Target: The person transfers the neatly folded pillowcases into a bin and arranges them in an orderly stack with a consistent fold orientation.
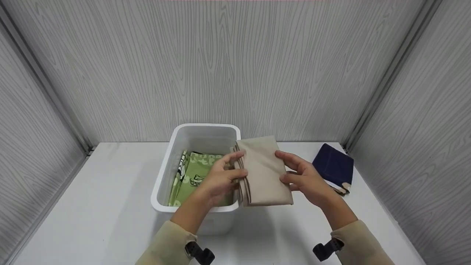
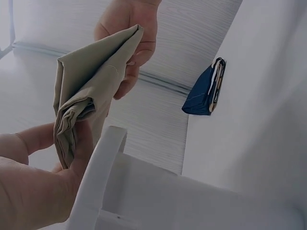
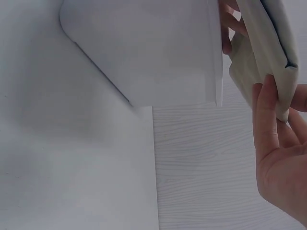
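A folded beige cloth is held up between both hands, beside the right rim of a white bin. My left hand pinches its layered left edge, thumb in front. On the opposite edge, my right hand grips with thumb and fingers. In the left wrist view several fold layers of the beige cloth show at its end, just over the bin's rim. Inside the bin stands a folded green printed cloth, partly hidden by my left hand and forearm.
A folded navy cloth with a pale, patterned edge lies at the right of the white table. Grey wood-grain panels close off the back and both sides. Another patterned fold leans along the bin's left inner wall.
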A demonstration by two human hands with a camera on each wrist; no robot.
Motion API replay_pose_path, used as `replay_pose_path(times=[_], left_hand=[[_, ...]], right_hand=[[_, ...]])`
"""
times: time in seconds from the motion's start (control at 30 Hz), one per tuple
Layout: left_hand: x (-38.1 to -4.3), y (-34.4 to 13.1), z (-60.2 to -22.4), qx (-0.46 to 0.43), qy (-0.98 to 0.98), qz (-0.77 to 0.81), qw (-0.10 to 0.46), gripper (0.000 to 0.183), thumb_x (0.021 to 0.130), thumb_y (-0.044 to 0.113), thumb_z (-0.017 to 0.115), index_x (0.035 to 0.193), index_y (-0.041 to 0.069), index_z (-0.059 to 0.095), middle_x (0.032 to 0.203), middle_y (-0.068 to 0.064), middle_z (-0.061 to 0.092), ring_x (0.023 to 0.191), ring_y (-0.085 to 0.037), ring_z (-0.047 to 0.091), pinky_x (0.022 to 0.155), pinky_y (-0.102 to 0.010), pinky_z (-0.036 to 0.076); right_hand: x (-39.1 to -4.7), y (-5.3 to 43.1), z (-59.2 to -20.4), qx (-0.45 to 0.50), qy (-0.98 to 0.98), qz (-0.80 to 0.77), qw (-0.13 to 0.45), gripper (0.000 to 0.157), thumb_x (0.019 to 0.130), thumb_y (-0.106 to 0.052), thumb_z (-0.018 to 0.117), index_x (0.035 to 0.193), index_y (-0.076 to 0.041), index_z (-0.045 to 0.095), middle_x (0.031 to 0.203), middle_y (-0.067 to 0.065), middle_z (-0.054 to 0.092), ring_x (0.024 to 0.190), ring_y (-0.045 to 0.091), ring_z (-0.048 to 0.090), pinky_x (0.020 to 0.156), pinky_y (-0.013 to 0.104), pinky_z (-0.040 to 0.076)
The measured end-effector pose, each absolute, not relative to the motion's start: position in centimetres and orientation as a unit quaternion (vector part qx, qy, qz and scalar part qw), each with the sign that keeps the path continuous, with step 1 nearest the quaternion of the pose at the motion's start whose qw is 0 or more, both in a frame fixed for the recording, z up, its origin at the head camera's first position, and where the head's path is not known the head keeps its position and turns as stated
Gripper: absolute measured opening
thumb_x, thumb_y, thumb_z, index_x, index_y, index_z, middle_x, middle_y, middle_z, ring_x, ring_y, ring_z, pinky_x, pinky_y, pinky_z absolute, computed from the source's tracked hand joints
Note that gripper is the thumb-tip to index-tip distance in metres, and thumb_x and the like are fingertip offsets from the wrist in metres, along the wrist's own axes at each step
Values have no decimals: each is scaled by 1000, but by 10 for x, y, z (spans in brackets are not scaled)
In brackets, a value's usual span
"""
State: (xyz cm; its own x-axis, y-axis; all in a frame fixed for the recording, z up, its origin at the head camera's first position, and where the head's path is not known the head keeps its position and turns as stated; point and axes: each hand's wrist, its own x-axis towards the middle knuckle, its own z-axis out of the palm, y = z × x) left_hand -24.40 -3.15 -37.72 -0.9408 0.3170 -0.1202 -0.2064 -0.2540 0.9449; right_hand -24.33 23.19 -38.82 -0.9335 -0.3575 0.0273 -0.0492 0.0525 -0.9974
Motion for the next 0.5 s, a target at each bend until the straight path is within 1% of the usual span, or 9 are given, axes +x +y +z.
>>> replay_pose_path(times=[0.1, 0.23, 0.3, 0.33, 0.4, 0.5], left_hand=[[-244, -34, -376, 39, 569, 803, 175, 64, 88, -5, 67, 145, 17, 48, 128, -17, 52, 97, -24, 64, 80, -37, 56], [-244, -37, -376, 42, 568, 806, 160, 64, 87, -5, 68, 144, 17, 48, 126, -15, 57, 94, -22, 66, 77, -36, 56], [-245, -39, -376, 48, 580, 800, 148, 65, 86, -5, 69, 144, 17, 49, 131, -14, 56, 92, -22, 66, 73, -35, 55], [-245, -40, -376, 52, 587, 795, 142, 65, 86, -5, 69, 144, 17, 49, 134, -14, 53, 91, -23, 66, 69, -33, 54], [-245, -43, -377, 61, 602, 785, 131, 66, 85, -5, 71, 144, 16, 49, 141, -13, 49, 91, -23, 65, 66, -32, 53], [-247, -49, -378, 79, 617, 774, 115, 68, 82, -5, 74, 143, 14, 50, 146, -13, 44, 95, -25, 63, 67, -33, 54]], right_hand=[[-244, 229, -387, -145, 713, -677, 114, 69, 91, 0, 65, 153, -18, 40, 158, 4, 37, 119, 28, 60, 86, 47, 57], [-245, 224, -386, -143, 708, -681, 117, 69, 91, 0, 65, 153, -18, 40, 158, 3, 37, 118, 27, 60, 87, 48, 57], [-246, 222, -386, -140, 707, -682, 121, 69, 90, 0, 65, 153, -18, 40, 158, 3, 37, 117, 27, 60, 87, 48, 57], [-246, 221, -386, -139, 707, -682, 122, 69, 90, 0, 65, 153, -18, 40, 158, 3, 37, 116, 27, 61, 87, 48, 57], [-247, 218, -386, -138, 710, -679, 126, 70, 90, -1, 66, 152, -19, 41, 158, 3, 38, 115, 27, 61, 86, 48, 57], [-249, 215, -385, -139, 715, -672, 131, 69, 90, -2, 67, 152, -20, 41, 157, 3, 40, 114, 28, 62, 84, 48, 57]])
